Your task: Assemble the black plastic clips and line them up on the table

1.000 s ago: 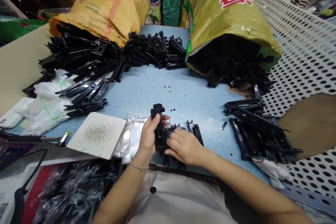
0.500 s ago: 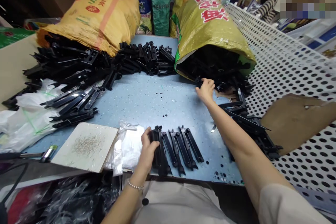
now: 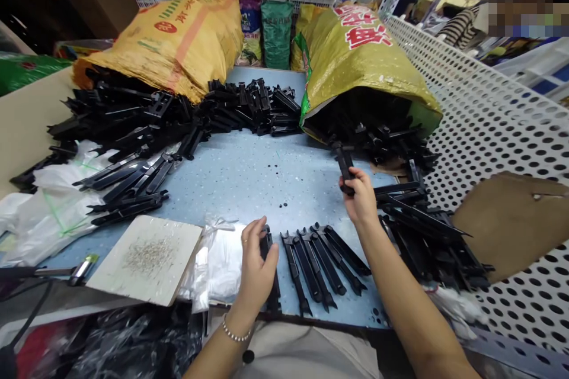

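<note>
In the head view, my right hand (image 3: 360, 196) is closed on a black plastic part (image 3: 344, 164), held tilted above the blue table in front of the yellow-green sack. My left hand (image 3: 256, 263) is near the table's front edge. Its fingers and thumb are around another long black plastic part (image 3: 268, 240), which the thumb and palm partly hide. Just to its right, several similar black parts (image 3: 316, 269) lie side by side in a slanting row, their forked ends showing.
A yellow-green sack (image 3: 368, 65) and an orange sack (image 3: 178, 41) spill black parts onto the table (image 3: 240, 172). A pale square board (image 3: 146, 257) and clear plastic bags (image 3: 222, 260) lie left of my left hand. A perforated white panel (image 3: 502, 124) borders the right side.
My right hand has drawn back from the sack's mouth towards me, bringing a black plastic part. Near my left hand, a gap now shows between its part and the row.
</note>
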`<state>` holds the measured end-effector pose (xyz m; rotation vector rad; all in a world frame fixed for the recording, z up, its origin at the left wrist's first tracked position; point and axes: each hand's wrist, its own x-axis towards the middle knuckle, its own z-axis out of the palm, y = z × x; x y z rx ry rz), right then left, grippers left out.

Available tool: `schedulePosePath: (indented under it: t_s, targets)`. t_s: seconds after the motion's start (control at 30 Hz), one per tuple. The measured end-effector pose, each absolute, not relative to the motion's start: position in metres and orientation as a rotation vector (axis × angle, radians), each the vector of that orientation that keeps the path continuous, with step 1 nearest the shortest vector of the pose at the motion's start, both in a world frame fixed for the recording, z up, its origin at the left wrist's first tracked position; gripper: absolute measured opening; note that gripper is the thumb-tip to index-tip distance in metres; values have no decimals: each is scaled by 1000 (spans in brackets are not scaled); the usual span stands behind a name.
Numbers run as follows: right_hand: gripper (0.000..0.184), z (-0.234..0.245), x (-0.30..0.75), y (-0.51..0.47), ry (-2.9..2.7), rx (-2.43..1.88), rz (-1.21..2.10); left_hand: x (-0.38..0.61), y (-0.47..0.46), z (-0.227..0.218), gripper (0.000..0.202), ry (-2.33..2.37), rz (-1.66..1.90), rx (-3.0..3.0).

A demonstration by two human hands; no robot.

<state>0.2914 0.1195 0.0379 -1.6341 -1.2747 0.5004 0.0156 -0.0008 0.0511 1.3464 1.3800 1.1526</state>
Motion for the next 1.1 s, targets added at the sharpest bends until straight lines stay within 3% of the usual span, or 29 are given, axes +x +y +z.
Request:
schedulePosePath:
  t_s: [0.17, 0.3, 0.37, 0.43, 0.53, 0.6, 0.67, 0.73, 0.9, 1.1]
  targets:
    - [32, 59, 228, 38, -1040, -962, 1343, 42, 28, 70, 55, 915, 1086, 870]
    - [53, 71, 192, 9, -1080, -903, 1878, 44, 42, 83, 63, 561, 1052, 590]
    - [54, 76, 187, 6, -1206, -970, 1996, 36, 44, 89, 62, 532, 1064, 559]
    - [44, 83, 188, 9, -1416, -1160, 1789, 27, 42, 95, 57, 635, 1088, 605]
    - [35, 98, 192, 24, -1708, -1366, 1022, 19, 34, 100, 51, 848, 1025, 740]
    - [33, 104, 192, 40, -1866, -1305, 603, 19, 28, 102, 49, 888, 925, 780]
    - [27, 107, 189, 56, -1987, -1184, 393, 22, 23, 103, 46, 887, 863, 768]
    - [28, 107, 184, 68, -1989, -1144, 401, 26, 19, 102, 45, 904, 853, 751]
    - [39, 105, 179, 55, -1948, -1132, 896, 17, 22, 100, 52, 960, 976, 604]
    - [40, 84, 163, 2, -2473, -793, 261, 9, 27, 95, 53, 927, 974, 461]
